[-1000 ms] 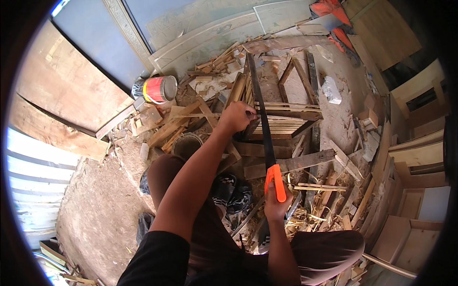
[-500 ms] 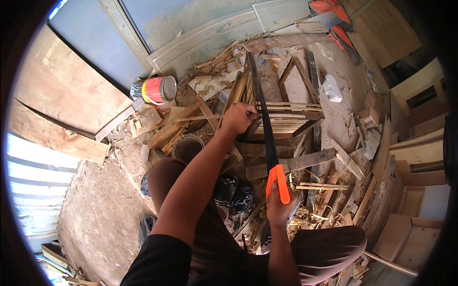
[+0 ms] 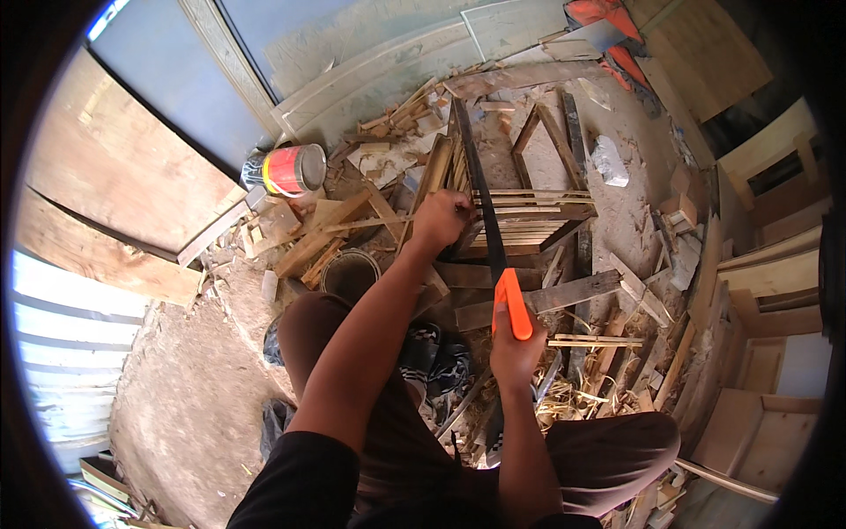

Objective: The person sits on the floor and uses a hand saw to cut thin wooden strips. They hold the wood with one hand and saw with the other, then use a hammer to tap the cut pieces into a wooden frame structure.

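A wavy, bright sheet (image 3: 66, 353) stands on the far left, between 8 and 9 o'clock, and a big wood board (image 3: 132, 150) leans at 10 o'clock. Closer in, still at 10 o'clock, a red and yellow can (image 3: 286, 169) lies on its side by scraps of wood. A round bucket (image 3: 341, 264) sits near the middle, at 9 o'clock. The left hand (image 3: 441, 219) is just above the middle, at 12 o'clock, with its fingers curled up by the left end of a wood frame (image 3: 555, 212); I cannot tell what they grip. The saw (image 3: 505, 280) has its blade pointing to 11 o'clock, across the frame's left part. The right hand (image 3: 515, 351), at 4 o'clock, is wrapped tight around its orange handle. The frame has thin strips and lies at 2 o'clock. Farther out, also at 2 o'clock, lies a white lump (image 3: 610, 162).
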A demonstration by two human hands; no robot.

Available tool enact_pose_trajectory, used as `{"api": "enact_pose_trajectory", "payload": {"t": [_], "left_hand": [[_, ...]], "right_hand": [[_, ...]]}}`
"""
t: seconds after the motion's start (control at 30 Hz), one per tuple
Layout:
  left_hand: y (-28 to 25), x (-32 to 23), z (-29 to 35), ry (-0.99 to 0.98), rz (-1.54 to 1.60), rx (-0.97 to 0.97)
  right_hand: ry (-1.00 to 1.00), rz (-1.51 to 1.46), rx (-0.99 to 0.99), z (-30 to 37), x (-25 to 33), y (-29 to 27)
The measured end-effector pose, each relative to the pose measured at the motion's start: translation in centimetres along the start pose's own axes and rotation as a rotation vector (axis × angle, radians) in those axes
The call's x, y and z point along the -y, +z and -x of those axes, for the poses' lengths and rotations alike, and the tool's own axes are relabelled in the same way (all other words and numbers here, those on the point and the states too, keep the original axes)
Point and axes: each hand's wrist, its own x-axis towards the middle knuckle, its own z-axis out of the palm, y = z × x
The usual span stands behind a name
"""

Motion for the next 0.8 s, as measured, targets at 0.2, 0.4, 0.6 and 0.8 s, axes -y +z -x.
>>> {"api": "enact_pose_trajectory", "payload": {"t": [0.2, 0.4, 0.6, 0.8], "left_hand": [[-0.2, -1.2, 0.4, -0.015, -0.011, 0.013], [-0.4, -0.6, 0.1, -0.013, -0.045, 0.001], [-0.6, -2.3, 0.8, -0.063, -0.069, 0.014], [-0.4, 1.5, -0.8, -0.039, 0.002, -0.030]], "right_hand": [[-0.021, -0.013, -0.070, 4.3, -3.8, -0.8], [-0.006, 0.012, -0.028, 0.3, -1.4, 0.8], [-0.019, 0.006, -0.078, 4.4, -3.3, -0.2], [0.069, -0.109, 0.012, 2.2, -1.9, -0.6]]}}
